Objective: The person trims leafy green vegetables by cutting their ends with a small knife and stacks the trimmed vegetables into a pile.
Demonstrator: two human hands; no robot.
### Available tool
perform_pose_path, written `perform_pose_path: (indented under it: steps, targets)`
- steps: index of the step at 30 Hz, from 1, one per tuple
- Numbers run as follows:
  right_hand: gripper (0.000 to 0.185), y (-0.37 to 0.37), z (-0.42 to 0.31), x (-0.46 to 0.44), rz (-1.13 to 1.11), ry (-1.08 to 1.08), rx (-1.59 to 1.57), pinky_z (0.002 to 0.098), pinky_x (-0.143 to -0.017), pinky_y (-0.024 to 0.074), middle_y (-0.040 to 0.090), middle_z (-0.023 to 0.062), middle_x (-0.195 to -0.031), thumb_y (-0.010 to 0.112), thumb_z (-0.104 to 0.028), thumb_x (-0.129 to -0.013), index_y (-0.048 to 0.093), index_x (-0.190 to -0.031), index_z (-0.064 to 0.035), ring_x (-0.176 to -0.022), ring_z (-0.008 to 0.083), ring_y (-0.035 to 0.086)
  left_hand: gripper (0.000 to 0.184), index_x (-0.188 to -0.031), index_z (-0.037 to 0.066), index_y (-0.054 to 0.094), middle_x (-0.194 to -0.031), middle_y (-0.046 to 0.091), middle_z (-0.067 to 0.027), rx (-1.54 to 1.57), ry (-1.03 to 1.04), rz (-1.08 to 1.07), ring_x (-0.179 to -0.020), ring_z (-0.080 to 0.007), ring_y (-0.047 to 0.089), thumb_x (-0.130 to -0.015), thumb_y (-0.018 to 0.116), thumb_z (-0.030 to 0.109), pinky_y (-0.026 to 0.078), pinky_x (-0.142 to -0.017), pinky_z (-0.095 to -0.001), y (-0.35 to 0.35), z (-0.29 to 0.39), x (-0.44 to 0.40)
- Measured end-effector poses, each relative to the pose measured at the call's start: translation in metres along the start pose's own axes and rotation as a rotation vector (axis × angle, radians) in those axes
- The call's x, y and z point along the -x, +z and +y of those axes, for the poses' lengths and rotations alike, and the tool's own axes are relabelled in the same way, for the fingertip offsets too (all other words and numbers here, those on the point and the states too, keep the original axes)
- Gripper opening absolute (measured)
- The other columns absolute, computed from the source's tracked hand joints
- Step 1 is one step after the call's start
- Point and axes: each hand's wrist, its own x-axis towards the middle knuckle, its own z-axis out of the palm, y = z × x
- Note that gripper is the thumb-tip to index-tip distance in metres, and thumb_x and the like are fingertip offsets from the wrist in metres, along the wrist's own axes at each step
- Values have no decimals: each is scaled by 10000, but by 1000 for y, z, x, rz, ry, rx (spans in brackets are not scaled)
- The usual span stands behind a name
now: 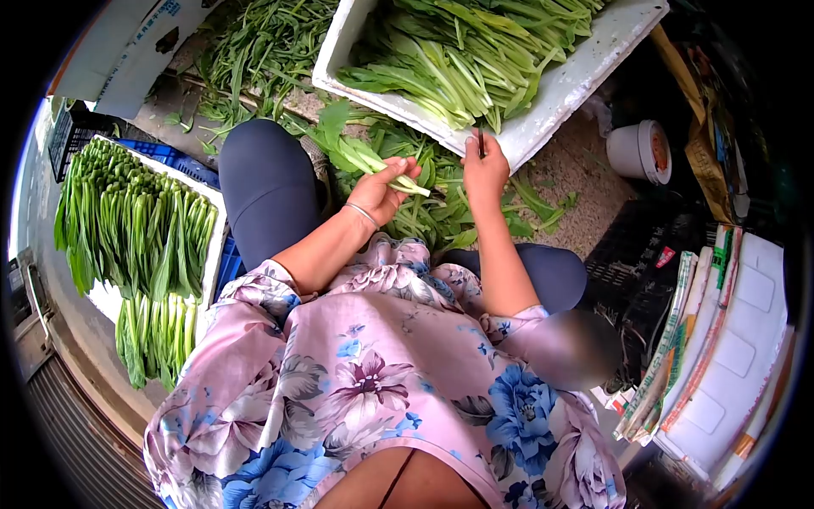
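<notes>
My left hand (386, 191) is closed around the pale stem end of a leafy green (354, 154), its leaves pointing up and left. My right hand (486, 170) grips a small dark knife (482, 144), of which only a thin upright part shows between thumb and fingers. That hand is at the near corner of a white foam box (585, 106); I cannot tell whether it touches the rim. Inside the box lie many long leafy greens (475, 64), stems toward me. Loose leaves (415, 222) cover the ground below both hands, between my knees.
Another heap of leaves (271, 42) lies at the upper left. Bundled green stalks (140, 199) sit on the left beside a blue crate (174, 159). To the right are a white bucket (638, 153), a black crate (632, 242) and stacked white foam pieces (733, 339).
</notes>
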Motion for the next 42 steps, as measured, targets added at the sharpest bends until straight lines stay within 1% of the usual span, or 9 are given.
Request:
perform_pose_path:
  steps: [2, 5, 16, 19, 21, 24, 32, 38, 42]
  targets:
    - [240, 8, -8, -30, 14, -186, 315, 394, -692, 443, 598, 145, -815, 607, -170, -749, 596, -947, -35, -772, 335, 572, 213, -991, 62, 497, -904, 592, -74, 50, 23, 6, -920, -224, 572, -798, 588, 50, 482, -798, -311, 1, 2, 0]
    - [249, 24, 3, -54, -138, -160, 471, 414, -694, 444, 595, 151, -850, 619, -188, -737, 603, -935, -38, -788, 338, 566, 340, -1092, 74, 456, -922, 579, -69, 86, 41, -25, -923, -221, 566, -785, 597, 32, 474, -810, -318, 0, 5, -2]
    - [237, 23, 6, -66, -182, -109, 511, 396, -716, 451, 581, 118, -861, 646, -216, -715, 626, -911, -83, -810, 310, 566, 400, -1170, 60, 405, -953, 571, -90, -17, 45, -24, -868, -218, 583, -809, 578, 70, 488, -723, -345, -2, 3, -3]
    - [214, 16, 0, -60, -179, -77, 523, 343, -636, 460, 622, 116, -771, 656, -210, -713, 627, -837, -38, -729, 249, 591, 403, -1172, 51, 397, -958, 569, -96, -3, 67, -32, -864, -219, 584, -809, 574, 63, 491, -718, -348, -2, 4, -2]
    - [173, 9, -1, -52, -321, 250, -199, 266, -549, 446, 620, 73, -774, 641, -157, -751, 605, -852, -21, -691, 144, 567, 401, -1165, 44, 403, -964, 567, -99, 0, 74, -36, -867, -215, 582, -804, 579, 55, 492, -721, -345, -2, 4, -3]
    - [163, -16, -21, -21, -420, 469, -546, 204, -480, 391, 610, 63, -797, 631, -131, -775, 566, -859, -8, -620, 72, 517, 400, -1160, 42, 415, -967, 568, -99, -20, 60, -44, -861, -213, 581, -798, 586, 49, 491, -735, -333, 2, 4, 0]
    - [134, -44, -14, 48, -574, 653, -882, 188, -436, 363, 587, 69, -789, 603, -102, -796, 553, -886, -17, -578, 81, 484, 496, -1242, 76, 378, -1044, 563, -84, -93, 30, -238, -877, -186, 564, -796, 594, 64, 470, -774, -309, 4, 3, 5]
    - [148, -45, -2, 68, -587, 802, -916, 191, -433, 365, 579, 69, -769, 619, -111, -787, 554, -892, -29, -570, 81, 476, 347, -1108, 57, 490, -988, 585, -76, -201, 23, -298, -813, -158, 562, -782, 607, 54, 479, -750, -290, 2, 3, 10]
    - [325, -34, -1, 87, -508, 856, -1095, 207, -441, 353, 547, 27, -704, 554, -334, -835, 540, -965, -37, -546, 83, 450, 274, -1040, 54, 515, -967, 590, -75, -209, 67, -262, -806, -159, 565, -782, 607, 52, 483, -739, -292, -7, 1, 6]
